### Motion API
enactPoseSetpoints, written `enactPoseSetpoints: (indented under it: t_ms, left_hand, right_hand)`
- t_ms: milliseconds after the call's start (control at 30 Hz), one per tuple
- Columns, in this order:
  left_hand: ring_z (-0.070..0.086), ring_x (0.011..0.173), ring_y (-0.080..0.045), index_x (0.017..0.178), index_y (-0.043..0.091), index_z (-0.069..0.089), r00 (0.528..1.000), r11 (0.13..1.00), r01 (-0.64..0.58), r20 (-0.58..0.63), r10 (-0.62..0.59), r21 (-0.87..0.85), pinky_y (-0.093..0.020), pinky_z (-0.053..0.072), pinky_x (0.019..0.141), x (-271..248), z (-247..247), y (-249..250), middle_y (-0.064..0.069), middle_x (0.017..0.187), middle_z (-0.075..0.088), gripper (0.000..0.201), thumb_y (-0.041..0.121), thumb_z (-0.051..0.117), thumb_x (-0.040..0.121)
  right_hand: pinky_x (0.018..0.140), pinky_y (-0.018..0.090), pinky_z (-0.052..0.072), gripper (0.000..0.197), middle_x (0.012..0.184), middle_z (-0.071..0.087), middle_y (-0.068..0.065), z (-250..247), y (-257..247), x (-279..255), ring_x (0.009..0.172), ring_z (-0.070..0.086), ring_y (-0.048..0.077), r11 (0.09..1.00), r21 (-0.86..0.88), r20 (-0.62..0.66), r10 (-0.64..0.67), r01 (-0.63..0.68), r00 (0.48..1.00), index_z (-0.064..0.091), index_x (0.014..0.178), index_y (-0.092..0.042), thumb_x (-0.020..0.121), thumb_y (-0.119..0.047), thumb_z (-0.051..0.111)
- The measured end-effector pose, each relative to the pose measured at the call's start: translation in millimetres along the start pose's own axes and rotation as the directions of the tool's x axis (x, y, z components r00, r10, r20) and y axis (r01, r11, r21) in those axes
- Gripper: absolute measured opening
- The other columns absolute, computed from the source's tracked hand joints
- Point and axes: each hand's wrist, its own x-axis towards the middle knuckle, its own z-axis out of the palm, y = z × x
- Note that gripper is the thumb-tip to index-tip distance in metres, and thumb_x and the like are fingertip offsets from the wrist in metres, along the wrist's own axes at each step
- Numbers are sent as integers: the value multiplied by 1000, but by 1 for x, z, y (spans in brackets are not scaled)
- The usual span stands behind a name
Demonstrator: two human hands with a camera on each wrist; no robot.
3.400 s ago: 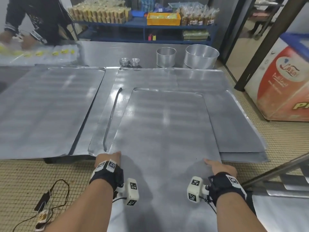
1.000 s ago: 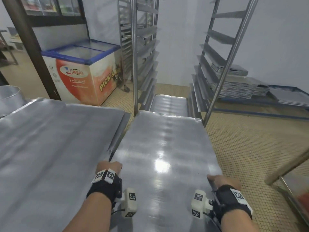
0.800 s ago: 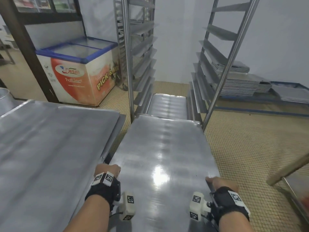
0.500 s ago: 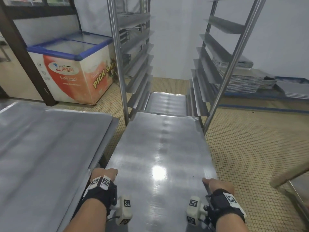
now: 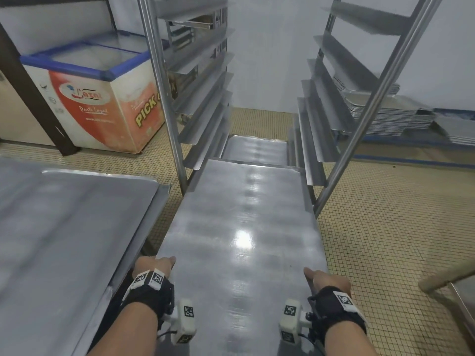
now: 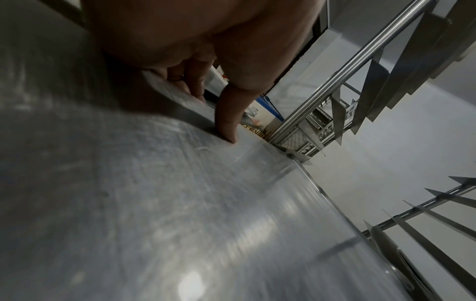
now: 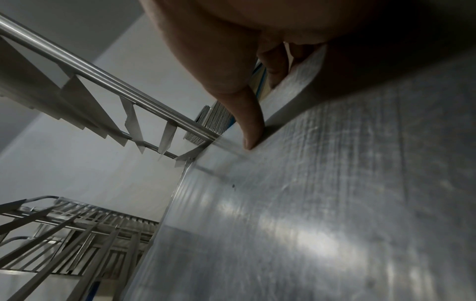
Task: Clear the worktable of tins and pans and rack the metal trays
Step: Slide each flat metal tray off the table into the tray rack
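Two hands carry one metal tray (image 5: 241, 240), which fills the lower centre of the head view with its far end reaching between the uprights of the rack (image 5: 164, 88) at mid-frame. The left hand (image 5: 151, 265) grips the tray's left rim, thumb flat on top and fingers curled under the edge; the right hand (image 5: 326, 281) mirrors that hold on the right rim. A second tray (image 5: 254, 150) lies lower in the rack, just beyond the carried one. More trays lie on the worktable (image 5: 64, 240) at lower left, and a stack of trays (image 5: 383, 111) sits on the floor at right.

The risk, as I judge it, is a skewed entry: if one side rides above its angled runner (image 5: 308, 150) and the other below, the tray would jam or tip. The far corners could also knock the uprights, and a thumb could get pinched against the frame if the hands follow the rim too far in
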Motion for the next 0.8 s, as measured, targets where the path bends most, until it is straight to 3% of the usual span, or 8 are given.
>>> enactPoseSetpoints:
  t_ms: [100, 333, 433, 500, 567, 633, 733, 800]
  left_hand:
    - [58, 120, -42, 130, -4, 60, 1000, 1000, -4, -3, 4, -5, -44, 46, 101, 9, 9, 18, -23, 134, 60, 57, 20, 79, 82]
    - [67, 100, -40, 108, -6, 70, 999, 996, -28, 32, 30, -81, -41, 53, 91, 51, 42, 53, -23, 111, 71, 37, 18, 80, 82]
    - [68, 98, -39, 108, -5, 70, 999, 994, -9, 50, 15, -110, -38, 53, 89, 67, 57, 75, -21, 109, 72, 34, 15, 79, 82]
    - [66, 103, -40, 113, -5, 67, 999, 994, -6, 50, 11, -108, -37, 51, 90, 77, 66, 92, -20, 113, 70, 41, 17, 79, 81]
    - [64, 109, -42, 124, -5, 60, 999, 998, 2, 40, 1, -69, -45, 52, 96, 89, 76, 106, -23, 123, 66, 62, 25, 81, 74]
    - [61, 114, -44, 128, -8, 56, 1000, 1000, -2, 27, 2, -12, -47, 51, 97, 101, 85, 120, -26, 127, 62, 70, 27, 81, 72]
    - [62, 110, -43, 119, -9, 59, 1000, 999, 2, 15, -2, 53, -43, 49, 90, 115, 96, 138, -28, 122, 63, 58, 26, 79, 77]
    - [62, 98, -40, 110, -5, 62, 999, 997, -1, 32, -2, 75, -39, 48, 81, 124, 102, 148, -25, 115, 65, 48, 26, 78, 77]
  right_hand:
    - [82, 57, 58, 58, 108, 69, 25, 12, -15, 10, 91, 69, 43, 999, -26, -4, -47, 47, 999, 57, 117, 9, 71, -12, 86]
    - [84, 48, 58, 48, 91, 68, 20, 41, -56, 46, 81, 69, 38, 999, -45, -13, -32, 31, 999, 63, 103, 6, 70, -18, 88]
    - [85, 48, 58, 44, 89, 68, 20, 56, -74, 65, 80, 68, 38, 998, -38, -17, -45, 44, 999, 62, 96, 4, 70, -20, 88]
    - [84, 49, 58, 40, 86, 68, 20, 67, -87, 77, 78, 68, 38, 997, -43, -28, -62, 61, 998, 61, 90, 2, 71, -21, 87]
    - [83, 50, 58, 37, 86, 68, 20, 78, -99, 88, 77, 69, 38, 997, -48, -30, -66, 64, 997, 61, 87, -1, 72, -22, 87]
    - [82, 51, 59, 34, 83, 67, 18, 87, -109, 100, 77, 68, 38, 996, -40, -42, -76, 75, 996, 60, 84, -3, 73, -22, 87]
    - [82, 53, 58, 33, 84, 67, 15, 101, -124, 111, 80, 68, 38, 996, -39, -44, -79, 78, 996, 61, 84, -6, 73, -25, 86]
    - [86, 54, 57, 36, 93, 68, 15, 110, -134, 118, 88, 68, 40, 997, -31, -42, -78, 76, 996, 61, 91, -6, 74, -26, 85]
